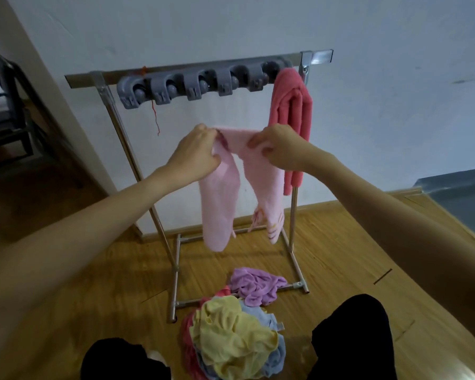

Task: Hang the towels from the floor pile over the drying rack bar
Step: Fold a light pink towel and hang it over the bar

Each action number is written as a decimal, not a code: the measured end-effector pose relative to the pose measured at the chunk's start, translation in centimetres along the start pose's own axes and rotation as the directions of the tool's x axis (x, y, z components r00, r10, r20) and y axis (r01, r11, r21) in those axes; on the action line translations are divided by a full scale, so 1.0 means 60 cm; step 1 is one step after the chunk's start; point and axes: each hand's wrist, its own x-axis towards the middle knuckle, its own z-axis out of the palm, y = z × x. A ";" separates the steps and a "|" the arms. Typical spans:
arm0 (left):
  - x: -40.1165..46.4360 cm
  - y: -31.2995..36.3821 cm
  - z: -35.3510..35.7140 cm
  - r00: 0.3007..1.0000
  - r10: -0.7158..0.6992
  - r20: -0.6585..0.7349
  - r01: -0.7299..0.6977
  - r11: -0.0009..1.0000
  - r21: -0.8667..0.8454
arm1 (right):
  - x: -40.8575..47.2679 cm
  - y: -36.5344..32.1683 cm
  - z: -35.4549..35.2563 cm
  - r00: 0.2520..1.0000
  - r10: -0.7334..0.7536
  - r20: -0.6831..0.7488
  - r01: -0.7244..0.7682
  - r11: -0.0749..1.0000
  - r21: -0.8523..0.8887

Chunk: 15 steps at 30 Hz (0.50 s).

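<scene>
A light pink towel point(220, 198) hangs in the air in front of the drying rack, its two ends drooping down. My left hand point(196, 153) pinches its top edge on the left and my right hand point(279, 148) pinches it on the right, both below the rack's top bar point(88, 78). A darker pink towel point(292, 111) is draped over the bar's right end. On the floor near my knees lies the pile: a yellow towel point(231, 335) on top, blue and red ones under it, and a purple towel point(258, 285) over the rack's base.
A grey row of clip holders point(192, 85) is fixed along the bar, with a red thread dangling from it. The rack's metal legs and base tubes point(176, 270) stand on the wooden floor against a white wall. A dark chair point(8, 111) sits at the left.
</scene>
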 end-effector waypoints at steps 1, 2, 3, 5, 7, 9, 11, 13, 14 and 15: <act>0.012 0.007 -0.002 0.997 -0.026 -0.073 0.028 0.999 0.030 | 0.010 -0.002 -0.004 0.998 0.015 -0.062 -0.015 1.000 -0.004; 0.023 0.014 -0.003 0.990 -0.027 -0.138 0.037 0.997 0.072 | 0.023 0.002 -0.004 0.992 0.037 -0.120 -0.037 0.999 0.001; 0.034 0.020 -0.005 0.982 -0.006 -0.190 0.029 0.993 0.117 | 0.033 0.005 -0.005 0.983 0.059 -0.175 -0.059 0.998 0.007; 0.060 0.022 -0.007 0.969 0.039 -0.244 0.008 0.982 0.187 | 0.049 0.009 -0.005 0.960 0.106 -0.259 -0.097 0.994 0.048; 0.088 0.022 -0.007 0.968 0.043 -0.247 0.013 0.976 0.219 | 0.064 0.010 -0.006 0.940 0.115 -0.320 -0.086 0.991 0.105; 0.114 0.025 -0.007 0.971 0.029 -0.239 0.030 0.970 0.240 | 0.080 0.009 -0.005 0.929 0.145 -0.341 -0.110 0.987 0.119; 0.136 0.031 -0.007 0.973 0.028 -0.228 0.032 0.966 0.256 | 0.104 0.019 0.006 0.913 0.210 -0.350 -0.170 0.975 0.143; 0.157 0.034 -0.007 0.974 0.034 -0.224 0.030 0.960 0.277 | 0.124 0.030 0.018 0.883 0.270 -0.383 -0.199 0.956 0.215; 0.166 0.036 -0.006 0.974 0.041 -0.221 0.026 0.956 0.293 | 0.128 0.031 0.018 0.865 0.292 -0.408 -0.204 0.948 0.245; 0.175 0.036 -0.005 0.975 0.053 -0.218 0.017 0.952 0.306 | 0.126 0.027 0.014 0.843 0.311 -0.439 -0.200 0.938 0.282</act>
